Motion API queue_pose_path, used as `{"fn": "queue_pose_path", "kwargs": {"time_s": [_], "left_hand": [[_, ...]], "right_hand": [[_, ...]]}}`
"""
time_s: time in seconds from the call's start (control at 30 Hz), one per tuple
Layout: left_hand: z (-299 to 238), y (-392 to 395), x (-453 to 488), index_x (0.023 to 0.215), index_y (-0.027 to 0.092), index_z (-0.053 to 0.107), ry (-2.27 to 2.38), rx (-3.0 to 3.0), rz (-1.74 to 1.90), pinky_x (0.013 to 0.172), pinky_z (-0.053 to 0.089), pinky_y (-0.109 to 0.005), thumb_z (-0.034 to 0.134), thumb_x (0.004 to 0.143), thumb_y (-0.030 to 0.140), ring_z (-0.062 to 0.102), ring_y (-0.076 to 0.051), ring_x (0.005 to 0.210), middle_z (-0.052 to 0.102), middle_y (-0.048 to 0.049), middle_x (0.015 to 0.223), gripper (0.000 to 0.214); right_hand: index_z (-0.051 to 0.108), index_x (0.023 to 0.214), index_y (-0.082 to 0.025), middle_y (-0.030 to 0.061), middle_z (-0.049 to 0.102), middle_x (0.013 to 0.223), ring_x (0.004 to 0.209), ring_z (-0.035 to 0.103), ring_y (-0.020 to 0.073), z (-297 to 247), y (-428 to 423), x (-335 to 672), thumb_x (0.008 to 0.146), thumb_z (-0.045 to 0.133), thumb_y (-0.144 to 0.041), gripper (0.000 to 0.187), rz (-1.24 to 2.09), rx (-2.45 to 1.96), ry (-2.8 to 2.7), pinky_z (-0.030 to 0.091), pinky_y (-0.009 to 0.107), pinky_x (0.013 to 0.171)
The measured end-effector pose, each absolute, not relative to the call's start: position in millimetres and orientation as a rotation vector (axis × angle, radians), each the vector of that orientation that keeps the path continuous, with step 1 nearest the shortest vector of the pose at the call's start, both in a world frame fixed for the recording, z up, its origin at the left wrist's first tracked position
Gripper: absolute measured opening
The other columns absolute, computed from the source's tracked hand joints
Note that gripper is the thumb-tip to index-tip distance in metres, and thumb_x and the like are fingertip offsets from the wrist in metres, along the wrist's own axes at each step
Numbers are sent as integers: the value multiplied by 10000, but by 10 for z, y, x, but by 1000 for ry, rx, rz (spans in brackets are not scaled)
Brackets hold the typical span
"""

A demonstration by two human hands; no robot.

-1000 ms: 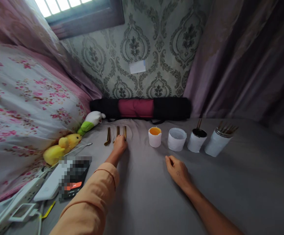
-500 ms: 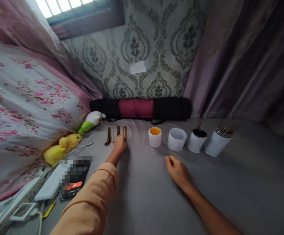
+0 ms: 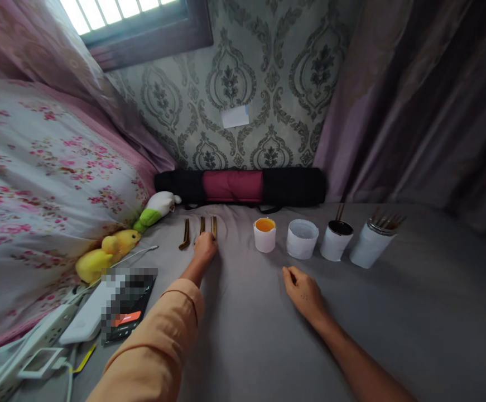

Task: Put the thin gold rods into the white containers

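Note:
My left hand (image 3: 205, 247) reaches forward over the grey sheet and rests, fingers curled, on the near ends of thin dark sticks (image 3: 213, 225); a third stick (image 3: 184, 233) lies apart to its left. My right hand (image 3: 303, 293) lies on the sheet with fingers loosely bent and nothing in it. Beyond it stand a white cup of orange liquid (image 3: 264, 234), an empty-looking white cup (image 3: 302, 238), a cup of dark liquid with a stick in it (image 3: 335, 239) and a white-wrapped jar holding several sticks (image 3: 370, 241).
A black and red roll (image 3: 241, 186) lies along the patterned wall. At left are a floral pillow (image 3: 37, 195), a yellow duck toy (image 3: 105, 253), a green-white toy (image 3: 154, 207), a phone (image 3: 125, 306) and a power strip (image 3: 25, 346). Curtains hang at right.

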State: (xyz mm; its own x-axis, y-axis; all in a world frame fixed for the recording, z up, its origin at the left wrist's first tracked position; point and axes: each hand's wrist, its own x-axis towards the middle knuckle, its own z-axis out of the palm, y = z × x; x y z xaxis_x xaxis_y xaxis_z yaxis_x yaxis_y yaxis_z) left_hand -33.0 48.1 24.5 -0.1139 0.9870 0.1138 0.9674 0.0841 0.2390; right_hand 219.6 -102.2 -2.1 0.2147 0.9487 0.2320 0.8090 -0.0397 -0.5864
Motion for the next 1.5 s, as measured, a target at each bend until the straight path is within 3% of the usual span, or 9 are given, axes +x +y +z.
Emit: {"fn": "queue_pose_path", "kwargs": {"time_s": [0.8, 1.1, 1.3, 1.5], "left_hand": [[277, 542, -403, 803, 145, 683, 2159, 1669, 682, 672, 420, -250, 534, 649, 264, 600, -214, 818, 669, -109, 774, 245], [215, 596, -418, 830, 100, 648, 1992, 1373, 926, 502, 424, -219, 558, 627, 309, 601, -169, 639, 653, -86, 695, 305], [215, 598, -389, 762, 75, 601, 1771, 1142, 1065, 391, 360, -164, 583, 624, 247, 555, -100, 521, 641, -95, 721, 221], [286, 525, -315, 689, 86, 561, 1551, 917, 1152, 390, 379, -164, 599, 631, 158, 528, -73, 447, 624, -74, 644, 100]], "right_hand": [[500, 592, -198, 11, 535, 525, 476, 430, 109, -12, -1025, 2194, 833, 305, -397, 369, 292, -1870, -1625, 211, 233, 491], [496, 603, -198, 6, 540, 530, 492, 437, 103, -35, -1025, 2201, 837, 298, -403, 369, 283, -1884, -1631, 200, 234, 492], [508, 606, -193, 5, 530, 521, 477, 418, 99, -35, -1026, 2203, 835, 296, -401, 375, 286, -1886, -1636, 189, 240, 485], [487, 594, -193, -1, 523, 514, 464, 400, 98, -55, -1016, 2202, 836, 303, -403, 370, 267, -1882, -1630, 180, 239, 483]]}}
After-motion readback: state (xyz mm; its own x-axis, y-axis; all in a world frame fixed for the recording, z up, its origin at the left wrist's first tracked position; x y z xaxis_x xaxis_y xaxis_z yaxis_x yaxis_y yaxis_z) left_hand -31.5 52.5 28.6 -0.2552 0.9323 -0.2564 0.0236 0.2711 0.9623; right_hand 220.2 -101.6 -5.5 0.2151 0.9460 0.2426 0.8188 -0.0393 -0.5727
